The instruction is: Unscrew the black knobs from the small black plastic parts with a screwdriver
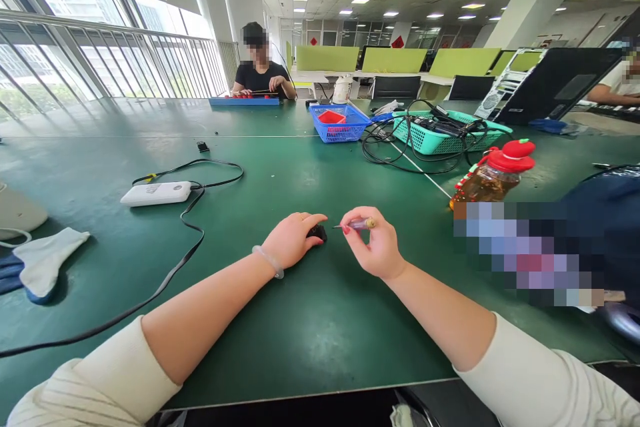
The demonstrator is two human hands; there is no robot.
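Screwdriver (361, 223) aimed at a black block (318, 233)

The left hand (286, 241) pinches the block, back from the worktop's (315, 327) near edge. Just beside, the right hand (379, 251) grips the screwdriver, tip just short of the block. Farther out, a white box (157, 194) lies toward the left edge.

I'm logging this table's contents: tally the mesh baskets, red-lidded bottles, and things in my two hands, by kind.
Mesh baskets: 2 (blue basket, teal basket)
Red-lidded bottle: 1
Screwdriver in the right hand: 1
Small black part in the left hand: 1
Total: 5
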